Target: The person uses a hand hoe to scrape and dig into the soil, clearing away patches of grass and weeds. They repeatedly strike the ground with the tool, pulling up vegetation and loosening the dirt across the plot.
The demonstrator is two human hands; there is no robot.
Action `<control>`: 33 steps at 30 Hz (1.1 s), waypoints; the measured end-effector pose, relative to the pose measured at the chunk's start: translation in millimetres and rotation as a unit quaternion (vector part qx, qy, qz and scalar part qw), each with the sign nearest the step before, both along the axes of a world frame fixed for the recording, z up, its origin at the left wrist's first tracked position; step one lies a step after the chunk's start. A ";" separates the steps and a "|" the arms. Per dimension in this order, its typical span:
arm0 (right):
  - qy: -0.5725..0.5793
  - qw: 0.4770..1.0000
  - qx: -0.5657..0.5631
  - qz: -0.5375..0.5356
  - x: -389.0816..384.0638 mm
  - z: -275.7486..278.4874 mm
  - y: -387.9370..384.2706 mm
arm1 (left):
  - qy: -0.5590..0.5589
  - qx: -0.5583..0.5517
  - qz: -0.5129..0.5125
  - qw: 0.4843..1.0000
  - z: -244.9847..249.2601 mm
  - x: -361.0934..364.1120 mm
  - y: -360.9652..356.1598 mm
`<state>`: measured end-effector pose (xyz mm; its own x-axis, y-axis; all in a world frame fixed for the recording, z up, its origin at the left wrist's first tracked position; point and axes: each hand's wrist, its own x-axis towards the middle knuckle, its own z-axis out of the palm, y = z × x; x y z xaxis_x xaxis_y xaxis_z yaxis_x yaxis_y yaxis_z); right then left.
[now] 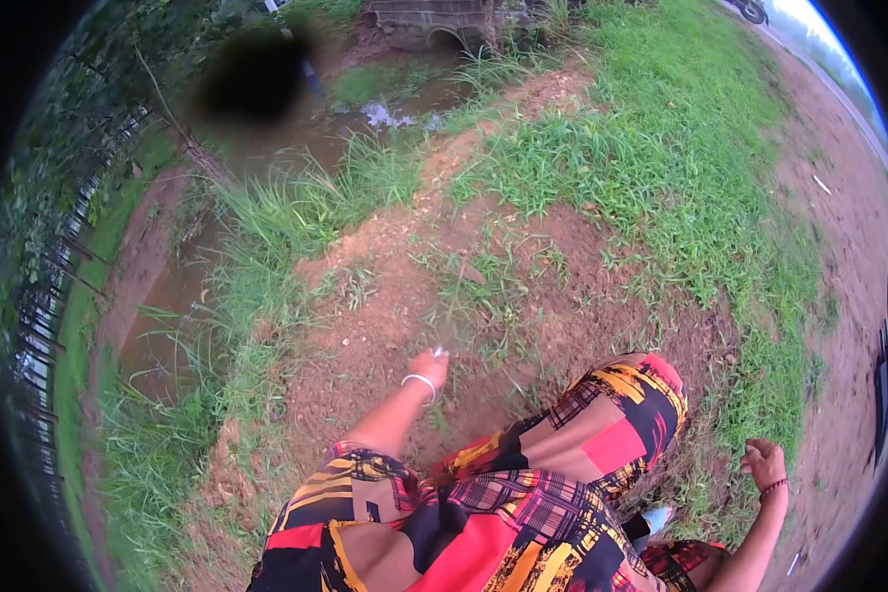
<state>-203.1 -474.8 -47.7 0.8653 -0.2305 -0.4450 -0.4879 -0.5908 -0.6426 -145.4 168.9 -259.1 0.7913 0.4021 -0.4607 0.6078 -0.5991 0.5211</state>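
My left hand (429, 366), with a white bangle at the wrist, is low over the soil, its fingers closed. A small whitish bit shows at the fingertips, and a blurred streak lies beyond them; what the hand holds cannot be made out. Just ahead are loose weeds (488, 311) on reddish-brown soil (365, 331) and a brown, leaf-shaped piece (472, 273). Out to the right, my right hand (766, 465), with a dark bracelet, is in the air near the grass edge. Its fingers are curled in and nothing shows in them.
My legs in patterned cloth (562, 439) are bent beneath me, with a light shoe (658, 518) at the right. Thick grass (651, 168) grows ahead and right. Down to the left is muddy water (173, 340); a brick culvert (444, 20) stands at the back. A dirt track (844, 286) runs along the right.
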 end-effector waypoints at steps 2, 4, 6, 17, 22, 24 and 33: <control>0.016 1.000 -0.014 -0.004 -6.0 4.0 -6.1 | -0.038 0.013 0.077 0.996 5.1 -3.2 14.2; 0.024 0.999 -0.020 -0.011 -8.4 -2.6 -16.9 | -0.115 -0.009 0.184 0.976 -1.1 12.1 28.3; 0.038 0.999 -0.028 -0.021 -6.4 -1.3 -21.1 | -0.158 -0.016 0.239 0.958 -6.5 34.3 37.8; -0.002 0.999 -0.034 0.004 7.4 -15.3 -18.4 | 0.013 -0.332 0.039 0.942 47.4 9.3 -114.6; 0.003 1.000 -0.020 0.003 7.0 -11.1 -16.5 | -0.116 -0.351 -0.013 0.929 93.9 34.3 -120.9; 0.010 1.000 -0.014 -0.003 5.8 -7.1 -14.3 | -0.174 -0.398 0.073 0.898 108.3 53.6 -107.5; 0.025 1.000 -0.010 -0.016 -5.7 -20.9 -41.9 | 0.064 -0.162 0.049 0.983 40.3 -35.6 -74.6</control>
